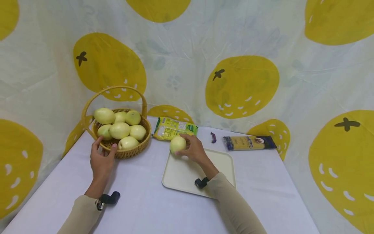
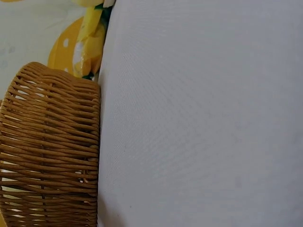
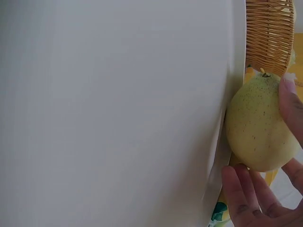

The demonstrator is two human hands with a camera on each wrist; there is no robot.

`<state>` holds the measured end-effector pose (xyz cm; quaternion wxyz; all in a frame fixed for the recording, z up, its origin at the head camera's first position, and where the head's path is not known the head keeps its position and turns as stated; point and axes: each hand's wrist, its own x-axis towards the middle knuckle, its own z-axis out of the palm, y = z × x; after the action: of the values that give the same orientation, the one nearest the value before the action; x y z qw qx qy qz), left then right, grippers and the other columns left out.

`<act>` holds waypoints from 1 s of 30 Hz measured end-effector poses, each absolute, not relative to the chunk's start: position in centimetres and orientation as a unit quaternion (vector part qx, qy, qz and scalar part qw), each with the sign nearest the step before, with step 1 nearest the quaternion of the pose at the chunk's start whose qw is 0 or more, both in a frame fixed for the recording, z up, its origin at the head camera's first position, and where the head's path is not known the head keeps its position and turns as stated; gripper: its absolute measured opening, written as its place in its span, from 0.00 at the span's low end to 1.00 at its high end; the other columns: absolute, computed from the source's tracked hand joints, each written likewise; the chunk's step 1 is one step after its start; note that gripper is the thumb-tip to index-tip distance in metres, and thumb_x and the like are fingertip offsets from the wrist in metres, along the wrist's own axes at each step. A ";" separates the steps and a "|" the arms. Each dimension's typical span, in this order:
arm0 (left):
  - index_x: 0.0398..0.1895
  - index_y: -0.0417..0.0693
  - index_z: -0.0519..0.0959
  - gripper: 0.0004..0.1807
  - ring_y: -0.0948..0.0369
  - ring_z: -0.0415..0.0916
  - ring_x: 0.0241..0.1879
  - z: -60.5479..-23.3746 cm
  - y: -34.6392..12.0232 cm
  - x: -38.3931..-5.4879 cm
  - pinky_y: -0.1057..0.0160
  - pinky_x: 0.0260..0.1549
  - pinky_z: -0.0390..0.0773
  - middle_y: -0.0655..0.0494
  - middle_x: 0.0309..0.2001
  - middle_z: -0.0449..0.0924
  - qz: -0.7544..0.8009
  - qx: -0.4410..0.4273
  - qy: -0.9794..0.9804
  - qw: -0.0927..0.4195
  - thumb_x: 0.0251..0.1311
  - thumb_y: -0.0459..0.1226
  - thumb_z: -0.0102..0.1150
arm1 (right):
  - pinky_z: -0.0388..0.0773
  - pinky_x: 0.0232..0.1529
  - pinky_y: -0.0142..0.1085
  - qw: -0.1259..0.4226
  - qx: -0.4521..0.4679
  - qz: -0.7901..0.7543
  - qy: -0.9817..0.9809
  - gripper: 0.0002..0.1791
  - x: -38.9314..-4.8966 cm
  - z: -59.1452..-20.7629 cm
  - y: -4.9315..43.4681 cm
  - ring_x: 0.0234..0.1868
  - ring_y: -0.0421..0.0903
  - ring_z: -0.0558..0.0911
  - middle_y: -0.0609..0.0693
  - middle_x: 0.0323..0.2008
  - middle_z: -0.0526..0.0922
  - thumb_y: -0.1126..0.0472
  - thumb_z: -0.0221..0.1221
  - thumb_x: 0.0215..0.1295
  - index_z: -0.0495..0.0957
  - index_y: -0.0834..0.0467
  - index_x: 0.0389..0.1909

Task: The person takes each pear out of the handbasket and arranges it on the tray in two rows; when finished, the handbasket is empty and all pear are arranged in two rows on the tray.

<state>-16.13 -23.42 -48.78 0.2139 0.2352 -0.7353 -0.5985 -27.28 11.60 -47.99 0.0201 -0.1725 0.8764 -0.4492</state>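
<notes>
My right hand (image 1: 194, 149) holds a pale yellow-green pear (image 1: 177, 145) over the far left corner of a cream tray (image 1: 179, 177). In the right wrist view, thumb and fingers are on opposite sides of the pear (image 3: 260, 125), its short stem at the top. A round wicker basket (image 1: 132, 154) with a tall arched handle stands at the back left, heaped with several similar pears (image 1: 119, 130). My left hand (image 1: 102, 162) rests at its near left rim, thumb and fingers spread. The left wrist view shows the woven wall (image 2: 49, 146) but not the hand.
Behind the tray lies a yellow and green packet (image 1: 172, 129). Right of it are a small purple wrapped item (image 1: 213, 137) and a long pack of pasta (image 1: 249, 143). A lemon-patterned curtain (image 1: 178, 74) rises behind the white-covered table (image 1: 137, 195).
</notes>
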 end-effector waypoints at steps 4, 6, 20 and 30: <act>0.85 0.62 0.57 0.41 0.43 0.54 0.83 -48.9 -23.4 -16.1 0.44 0.80 0.64 0.55 0.87 0.48 -0.599 0.234 -0.736 0.213 0.74 0.49 0.64 | 0.89 0.51 0.43 0.009 -0.168 -0.438 0.883 0.50 -27.0 -47.8 11.8 0.50 0.55 0.89 0.61 0.55 0.78 0.57 0.86 0.44 0.77 0.54 0.72; 0.85 0.61 0.57 0.41 0.43 0.54 0.83 -48.9 -23.4 -16.0 0.44 0.80 0.64 0.56 0.87 0.48 -0.598 0.233 -0.737 0.212 0.74 0.49 0.63 | 0.90 0.52 0.43 0.007 -0.165 -0.436 0.885 0.50 -26.8 -47.8 11.9 0.49 0.56 0.89 0.61 0.56 0.78 0.57 0.86 0.44 0.77 0.54 0.72; 0.84 0.62 0.57 0.40 0.46 0.54 0.83 -48.7 -23.3 -16.0 0.45 0.81 0.64 0.58 0.86 0.49 -0.598 0.228 -0.737 0.217 0.74 0.48 0.63 | 0.90 0.50 0.45 -0.013 -0.114 -0.446 0.888 0.42 -25.7 -47.7 13.7 0.48 0.56 0.89 0.59 0.58 0.84 0.56 0.85 0.46 0.82 0.52 0.66; 0.84 0.63 0.57 0.40 0.45 0.54 0.83 -48.8 -23.4 -16.0 0.45 0.80 0.65 0.58 0.87 0.49 -0.600 0.234 -0.733 0.217 0.73 0.48 0.63 | 0.90 0.38 0.34 -0.012 -0.128 -0.474 0.871 0.36 -25.6 -47.8 13.0 0.36 0.48 0.91 0.61 0.55 0.87 0.63 0.83 0.51 0.83 0.55 0.64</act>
<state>-16.03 -23.38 -48.83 0.2168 0.2336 -0.7334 -0.6005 -25.60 13.04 -47.82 -0.0122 -0.1277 0.8713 -0.4736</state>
